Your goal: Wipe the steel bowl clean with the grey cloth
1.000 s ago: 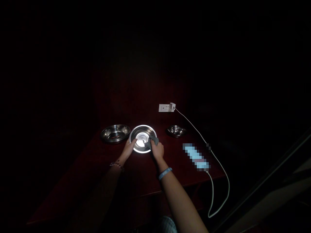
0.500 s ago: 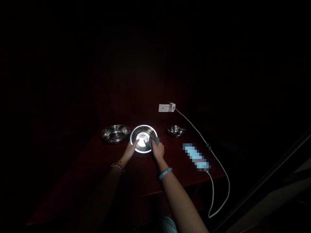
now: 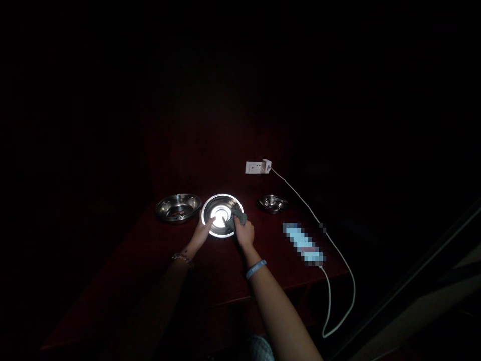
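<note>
A shiny steel bowl [image 3: 221,204] sits brightly lit on the dark red table [image 3: 210,271]. My left hand [image 3: 203,231] rests on its near left rim, fingers curled over the edge. My right hand [image 3: 244,232] is closed on a grey cloth [image 3: 236,218] and presses it inside the bowl at its right side. A blue band circles my right wrist and a bead bracelet my left.
A second steel bowl [image 3: 178,206] stands left of the lit one, a smaller one [image 3: 273,202] to the right. A white power strip [image 3: 257,166] with a charger feeds a white cable [image 3: 338,250] to a lit phone [image 3: 303,243]. Everything around is dark.
My left hand has slid slightly rightward along the bowl's near rim. The cloth in my right hand has shifted a little inside the bowl.
</note>
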`<state>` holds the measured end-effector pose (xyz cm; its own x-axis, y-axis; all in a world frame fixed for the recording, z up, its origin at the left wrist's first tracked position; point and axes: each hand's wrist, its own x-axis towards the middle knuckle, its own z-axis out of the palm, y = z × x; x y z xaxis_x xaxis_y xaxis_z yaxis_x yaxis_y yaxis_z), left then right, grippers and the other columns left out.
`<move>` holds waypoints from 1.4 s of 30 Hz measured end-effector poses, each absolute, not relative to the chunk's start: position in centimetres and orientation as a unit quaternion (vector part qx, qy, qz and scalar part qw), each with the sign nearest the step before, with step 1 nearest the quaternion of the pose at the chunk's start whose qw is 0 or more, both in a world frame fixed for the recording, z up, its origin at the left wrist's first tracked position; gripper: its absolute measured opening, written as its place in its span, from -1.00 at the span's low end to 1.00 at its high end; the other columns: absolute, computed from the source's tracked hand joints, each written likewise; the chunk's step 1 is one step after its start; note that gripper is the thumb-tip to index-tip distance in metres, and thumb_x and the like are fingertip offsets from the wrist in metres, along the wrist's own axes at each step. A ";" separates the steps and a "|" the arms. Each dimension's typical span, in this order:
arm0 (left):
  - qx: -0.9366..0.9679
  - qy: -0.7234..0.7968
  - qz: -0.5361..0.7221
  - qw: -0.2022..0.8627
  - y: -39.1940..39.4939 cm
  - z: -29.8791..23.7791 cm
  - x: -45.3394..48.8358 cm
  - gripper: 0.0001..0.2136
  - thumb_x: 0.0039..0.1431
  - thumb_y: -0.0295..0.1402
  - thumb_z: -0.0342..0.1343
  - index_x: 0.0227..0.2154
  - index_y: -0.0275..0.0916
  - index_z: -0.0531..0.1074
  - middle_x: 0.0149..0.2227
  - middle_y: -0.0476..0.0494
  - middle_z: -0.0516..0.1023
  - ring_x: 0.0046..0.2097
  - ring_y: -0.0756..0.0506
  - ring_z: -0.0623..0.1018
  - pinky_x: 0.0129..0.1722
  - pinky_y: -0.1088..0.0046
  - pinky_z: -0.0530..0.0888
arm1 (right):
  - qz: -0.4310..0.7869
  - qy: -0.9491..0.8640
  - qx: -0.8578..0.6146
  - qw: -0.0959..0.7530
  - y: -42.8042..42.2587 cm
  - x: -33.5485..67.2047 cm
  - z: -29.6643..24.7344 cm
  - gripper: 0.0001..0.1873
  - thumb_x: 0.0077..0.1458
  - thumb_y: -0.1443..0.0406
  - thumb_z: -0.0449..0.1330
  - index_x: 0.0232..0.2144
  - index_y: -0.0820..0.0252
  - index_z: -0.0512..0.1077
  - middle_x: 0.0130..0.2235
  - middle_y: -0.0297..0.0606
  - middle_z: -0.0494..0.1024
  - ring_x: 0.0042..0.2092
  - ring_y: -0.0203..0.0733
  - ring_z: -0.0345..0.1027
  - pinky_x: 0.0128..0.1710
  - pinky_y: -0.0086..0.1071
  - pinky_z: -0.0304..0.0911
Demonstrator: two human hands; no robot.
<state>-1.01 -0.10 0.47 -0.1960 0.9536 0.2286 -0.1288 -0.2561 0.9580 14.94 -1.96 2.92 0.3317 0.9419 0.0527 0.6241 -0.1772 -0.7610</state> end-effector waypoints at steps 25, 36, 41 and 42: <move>0.468 0.430 0.645 0.426 -0.1 0.6 -1.0 -0.46 0.07 -0.32 0.30 0.15 -0.21 0.38 0.12 -0.29 0.54 0.25 -0.31 0.47 0.35 0.05 0.27 | 0.211 -0.543 -0.733 0.351 -2.0 15.0 2.8 -0.48 0.38 0.04 0.00 0.01 0.23 0.61 0.01 0.00 0.68 0.04 -0.03 0.59 0.01 -0.36 0.40; 0.478 0.432 0.637 0.423 0.1 0.4 -1.0 -0.45 0.10 -0.30 0.26 0.18 -0.19 0.35 0.16 -0.26 0.54 0.26 -0.28 0.47 0.36 0.06 0.25 | 0.216 -0.537 -0.737 0.348 -2.3 14.9 3.3 -0.47 0.38 0.04 0.01 0.01 0.28 0.61 0.02 0.06 0.67 0.07 0.01 0.58 0.03 -0.35 0.39; 0.478 0.430 0.642 0.418 0.3 0.3 -1.0 -0.47 0.11 -0.29 0.25 0.16 -0.17 0.36 0.14 -0.25 0.55 0.26 -0.28 0.46 0.35 0.08 0.26 | 0.225 -0.530 -0.738 0.352 -2.4 14.8 3.3 -0.47 0.39 0.04 0.02 0.01 0.30 0.61 0.02 0.05 0.67 0.08 0.02 0.57 0.04 -0.34 0.38; 0.478 0.428 0.642 0.419 0.3 0.2 -1.1 -0.48 0.11 -0.28 0.26 0.16 -0.18 0.37 0.14 -0.25 0.55 0.27 -0.29 0.46 0.36 0.08 0.26 | 0.225 -0.530 -0.738 0.353 -2.4 14.8 3.3 -0.47 0.39 0.04 0.03 0.01 0.29 0.61 0.02 0.05 0.67 0.08 0.02 0.57 0.04 -0.34 0.38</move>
<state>-1.06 0.34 0.22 -0.1921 0.9478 0.2545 -0.1294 -0.2815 0.9508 14.84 -2.37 3.32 0.3376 0.9403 0.0429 0.6227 -0.1889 -0.7593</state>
